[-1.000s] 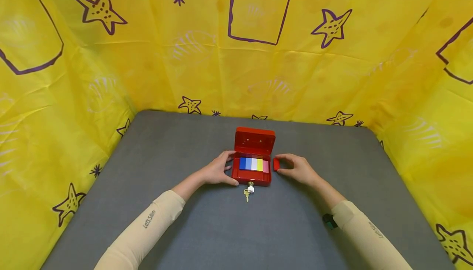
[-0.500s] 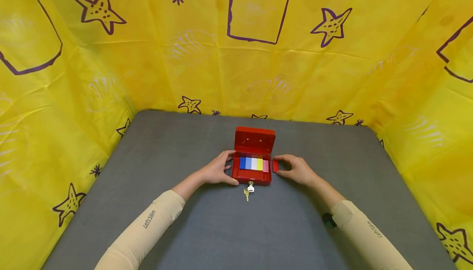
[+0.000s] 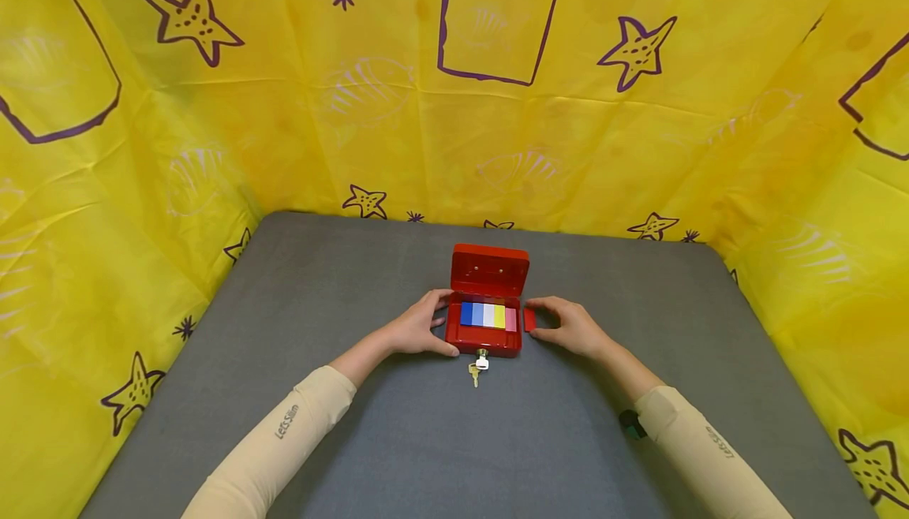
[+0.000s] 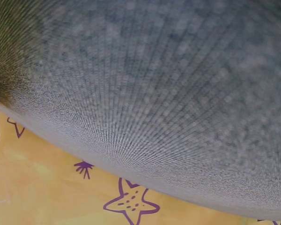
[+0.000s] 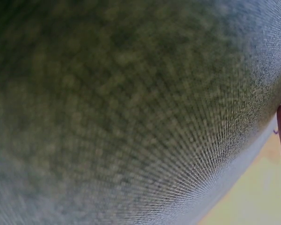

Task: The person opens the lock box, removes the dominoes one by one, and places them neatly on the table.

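Near the middle of the head view stands a small red cash box (image 3: 461, 337), its lid (image 3: 490, 270) raised at the back. Inside lies a row of coloured blocks (image 3: 488, 315): blues, white, yellow and pink. My left hand (image 3: 419, 326) holds the box's left side, thumb by the front corner and fingers towards the back. Just right of the box, my right hand (image 3: 571, 326) pinches a red block (image 3: 529, 319) between thumb and fingers. Keys (image 3: 475, 374) hang from the box's front lock. Both wrist views show mostly grey cloth, with bits of fingers at one edge.
A grey cloth-covered table (image 3: 426, 440) lies under everything. Yellow curtains (image 3: 398, 132) with purple starfish drawings enclose its back and both sides. A dark band (image 3: 633, 424) sits at the right wrist.
The red block in my right hand has shifted slightly left, towards the box, in the first half second. Since then hardly anything differs. The left hand and the box have stayed put.
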`<state>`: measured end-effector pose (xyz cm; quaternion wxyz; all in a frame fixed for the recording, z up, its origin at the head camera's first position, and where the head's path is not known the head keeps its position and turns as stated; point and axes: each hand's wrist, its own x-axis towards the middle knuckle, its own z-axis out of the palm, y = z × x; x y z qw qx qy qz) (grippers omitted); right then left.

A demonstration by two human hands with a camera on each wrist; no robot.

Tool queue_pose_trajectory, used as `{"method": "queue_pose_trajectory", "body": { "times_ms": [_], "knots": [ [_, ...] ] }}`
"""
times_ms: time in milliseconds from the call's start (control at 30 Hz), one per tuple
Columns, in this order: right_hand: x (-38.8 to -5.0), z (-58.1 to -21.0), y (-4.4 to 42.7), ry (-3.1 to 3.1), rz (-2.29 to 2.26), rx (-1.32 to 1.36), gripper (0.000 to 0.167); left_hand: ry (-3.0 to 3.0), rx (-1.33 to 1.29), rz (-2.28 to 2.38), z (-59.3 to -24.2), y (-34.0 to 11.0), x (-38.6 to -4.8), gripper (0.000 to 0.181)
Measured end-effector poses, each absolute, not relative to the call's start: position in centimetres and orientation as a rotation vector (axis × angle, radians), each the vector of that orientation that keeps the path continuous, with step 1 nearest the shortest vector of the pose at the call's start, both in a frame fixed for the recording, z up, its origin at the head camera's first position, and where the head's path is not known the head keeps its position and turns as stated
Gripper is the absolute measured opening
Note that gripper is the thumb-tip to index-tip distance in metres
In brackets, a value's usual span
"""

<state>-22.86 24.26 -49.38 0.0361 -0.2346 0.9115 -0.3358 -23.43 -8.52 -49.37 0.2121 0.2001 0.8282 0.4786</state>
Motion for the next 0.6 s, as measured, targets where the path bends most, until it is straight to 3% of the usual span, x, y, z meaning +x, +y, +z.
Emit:
{"method": "queue_pose_trajectory", "body": {
  "times_ms": [600],
  "knots": [
    [-22.26, -48.76, 24.23, 2.734, -1.242, -0.565, 0.049, 2.306, 0.569, 1.327, -49.53, -8.53, -23.48, 0.100]
  ]
}}
